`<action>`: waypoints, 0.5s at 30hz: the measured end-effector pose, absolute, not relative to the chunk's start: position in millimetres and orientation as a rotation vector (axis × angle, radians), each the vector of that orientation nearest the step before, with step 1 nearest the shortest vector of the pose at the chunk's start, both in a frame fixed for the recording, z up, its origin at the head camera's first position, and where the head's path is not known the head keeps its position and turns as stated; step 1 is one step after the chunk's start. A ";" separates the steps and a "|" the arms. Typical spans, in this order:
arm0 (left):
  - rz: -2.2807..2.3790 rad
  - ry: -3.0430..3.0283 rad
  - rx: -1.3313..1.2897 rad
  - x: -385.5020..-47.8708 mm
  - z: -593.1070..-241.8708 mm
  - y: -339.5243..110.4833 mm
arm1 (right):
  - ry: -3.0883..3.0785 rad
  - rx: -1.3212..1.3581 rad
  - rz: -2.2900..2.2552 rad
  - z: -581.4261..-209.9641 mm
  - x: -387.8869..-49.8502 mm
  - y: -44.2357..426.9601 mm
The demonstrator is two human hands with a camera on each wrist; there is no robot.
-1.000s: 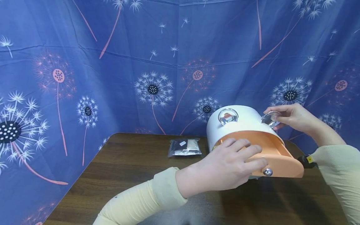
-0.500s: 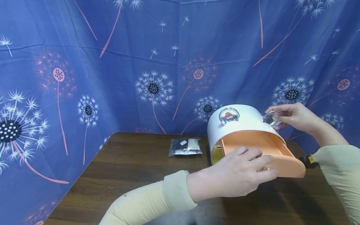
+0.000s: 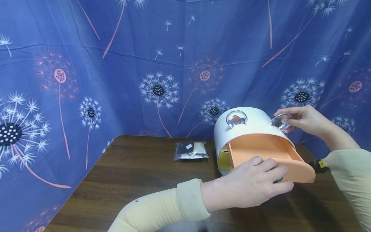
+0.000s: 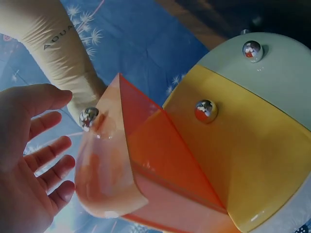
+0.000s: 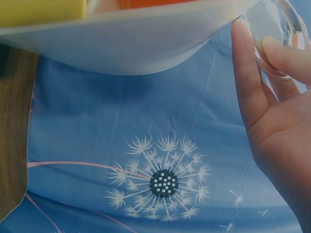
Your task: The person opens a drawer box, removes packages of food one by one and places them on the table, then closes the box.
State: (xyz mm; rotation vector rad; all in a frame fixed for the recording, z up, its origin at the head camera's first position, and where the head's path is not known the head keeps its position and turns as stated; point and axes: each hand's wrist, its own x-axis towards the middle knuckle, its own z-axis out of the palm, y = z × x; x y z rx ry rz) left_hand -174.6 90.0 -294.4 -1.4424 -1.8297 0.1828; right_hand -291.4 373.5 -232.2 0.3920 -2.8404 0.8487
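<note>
A white rounded drawer box point(image 3: 256, 120) stands on the table with its orange drawer point(image 3: 299, 173) pulled out. My left hand point(image 3: 252, 185) hovers before the drawer front, fingers loosely bent. In the left wrist view a gap shows between the fingers and the drawer's shiny round knob point(image 4: 89, 119). A yellow drawer point(image 4: 257, 155) and a pale green one point(image 4: 286, 68), both pushed in, have knobs too. My right hand point(image 3: 309, 120) pinches the right one of two clear, shiny round discs point(image 3: 278, 121) on the box; the left disc point(image 3: 236, 119) is untouched.
A clear plastic packet point(image 3: 191, 150) with dark and pale contents lies left of the box on the wooden table point(image 3: 130, 167). A small black object with a yellow mark point(image 3: 318, 166) sits near the right sleeve. A blue dandelion-print cloth point(image 3: 130, 80) hangs behind.
My left hand has moved right and slightly down across the drawer front toward the knob, uncovering the yellow drawer's edge. The right hand has kept its hold on the disc.
</note>
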 end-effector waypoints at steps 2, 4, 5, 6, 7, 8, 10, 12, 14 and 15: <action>0.197 -1.828 -1.435 -174.7 -295.2 91.8 | -2.836 0.393 0.839 -232.1 -292.0 373.5; 0.209 -1.811 -1.420 -175.1 -296.9 94.2 | -2.833 0.415 0.828 -232.1 -292.5 373.8; 0.214 -1.801 -1.412 -175.2 -297.9 95.5 | -2.831 0.425 0.824 -232.0 -292.6 374.0; 0.213 -1.793 -1.408 -175.4 -298.9 96.9 | -2.832 0.423 0.817 -232.1 -292.8 374.1; 0.212 -1.786 -1.405 -175.6 -300.0 98.5 | -2.834 0.422 0.811 -232.1 -292.9 374.2; 0.216 -1.779 -1.400 -175.7 -301.1 100.0 | -2.835 0.419 0.809 -232.2 -292.7 374.3; 0.230 -1.760 -1.386 -176.1 -303.2 103.0 | -2.838 0.408 0.814 -232.2 -292.3 374.4; 0.260 -1.736 -1.364 -176.5 -305.0 105.7 | -2.839 0.383 0.814 -232.1 -292.1 374.3; 0.300 -1.706 -1.338 -177.3 -306.8 108.0 | -2.840 0.378 0.816 -231.9 -291.8 374.6; 0.315 -1.693 -1.328 -177.8 -307.7 108.9 | -2.841 0.377 0.815 -231.9 -291.8 374.6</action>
